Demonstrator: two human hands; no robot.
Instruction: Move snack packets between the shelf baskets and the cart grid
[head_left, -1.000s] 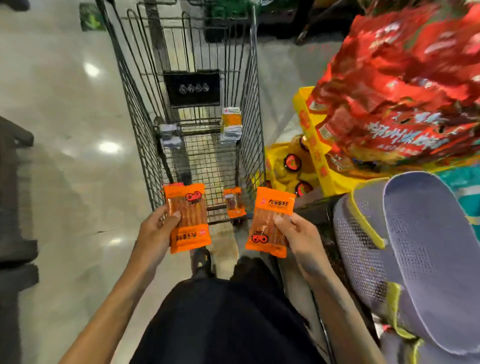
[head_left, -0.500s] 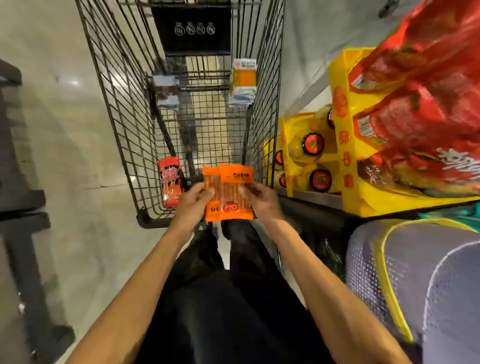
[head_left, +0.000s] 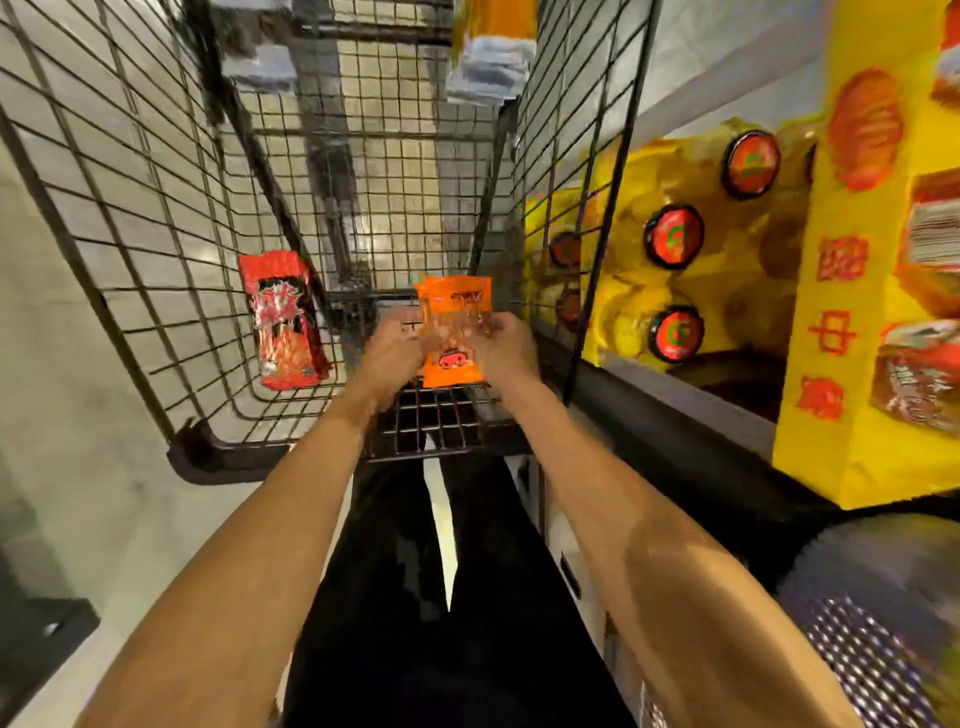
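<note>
While stretched out fwd into the near end of the cart (head_left: 130, 208), gripping an orange snack pkt (head_left: 452, 322) from both sides. On its left edge the left hand (head_left: 387, 353), on its right edge the right hand (head_left: 501, 345). Grip on each side = fingers curled in & pinching the pkt, tho too blurry to pick out single fingers. Held upright-ish, orange header up, small red logo near the bottom. Might be two pkts stacked, can't tell tbh. Hangs inside the cart's near end, closer to the right wire wall; touching the wire or not, can't tell either.

Also in the cart: a red pkt (head_left: 283, 322), propped on end against the left wire wall, apart from the hands. Up at the far end, an orange-and-white pkt (head_left: 488, 62) by the right wall + a greyish one (head_left: 260, 67) further left, both smeared.

Just beside the cart on the right: shelf (head_left: 675, 395) w/ yellow bags (head_left: 727, 291) carrying round red-black badges, then a yellow display box (head_left: 852, 364) w/ red lettering & red pkts (head_left: 919, 374) in it. Bottom right corner, a grey mesh thing (head_left: 883, 623), no idea what. Black trousers (head_left: 415, 597) below, pale glossy floor (head_left: 52, 364) on the left.
</note>
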